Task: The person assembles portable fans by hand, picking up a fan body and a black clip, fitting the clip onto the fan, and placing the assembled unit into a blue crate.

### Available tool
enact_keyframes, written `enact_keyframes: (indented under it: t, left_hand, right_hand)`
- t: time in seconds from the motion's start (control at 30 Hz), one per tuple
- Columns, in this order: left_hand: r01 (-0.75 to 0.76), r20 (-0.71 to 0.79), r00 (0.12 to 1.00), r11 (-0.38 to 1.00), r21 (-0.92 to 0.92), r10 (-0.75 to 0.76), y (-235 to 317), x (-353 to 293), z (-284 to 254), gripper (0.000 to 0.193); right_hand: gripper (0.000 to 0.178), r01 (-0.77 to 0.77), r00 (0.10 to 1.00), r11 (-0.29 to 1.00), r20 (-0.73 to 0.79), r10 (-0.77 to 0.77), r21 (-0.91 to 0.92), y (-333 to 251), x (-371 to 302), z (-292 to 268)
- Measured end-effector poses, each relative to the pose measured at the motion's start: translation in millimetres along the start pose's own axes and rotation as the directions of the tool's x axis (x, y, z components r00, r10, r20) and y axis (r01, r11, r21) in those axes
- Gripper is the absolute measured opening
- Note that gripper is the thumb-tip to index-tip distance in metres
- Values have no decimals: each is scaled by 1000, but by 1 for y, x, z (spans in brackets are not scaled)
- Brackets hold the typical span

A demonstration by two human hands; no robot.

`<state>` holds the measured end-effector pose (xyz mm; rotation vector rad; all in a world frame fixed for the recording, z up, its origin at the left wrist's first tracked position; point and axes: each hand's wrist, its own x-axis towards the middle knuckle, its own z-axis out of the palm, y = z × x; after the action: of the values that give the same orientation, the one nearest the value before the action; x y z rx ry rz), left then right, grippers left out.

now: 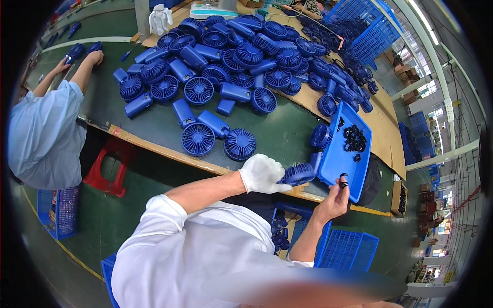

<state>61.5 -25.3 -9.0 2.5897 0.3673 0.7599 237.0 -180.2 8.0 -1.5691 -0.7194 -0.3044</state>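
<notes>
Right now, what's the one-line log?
left hand: gloved, holds fan | right hand: holds black part near tray | fan heap: on table

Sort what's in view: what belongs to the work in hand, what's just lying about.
Likely in use:
blue plastic handheld fan, in white-gloved left hand
small black ring-like part, in bare right hand
shallow blue plastic tray

Apparently lying about:
red plastic stool
white cloth glove

Fan pile [249, 53] on table [280, 131] — tray [333, 163] right of pile, parts [354, 137] inside.
</notes>
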Motion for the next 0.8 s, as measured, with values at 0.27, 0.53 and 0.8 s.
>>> enact_keyframes:
  t: [0.27,0.53,0.8]
  left_hand:
    - [210,20,858,317,-925,-512,21,-11,-16,31]
    - [298,103,904,438,-848,-416,49,-19,-23,41]
    - [155,51,988,897,-414,-148,86,2,-19,45]
  right_hand:
    - [15,-126,992,914,80,103,387,-39,-62,17]
    - [23,-500,854,458,506,121,735,-59,-74,9]
    - [14,-589,808,436,495,320,680,-34,-86,-13]
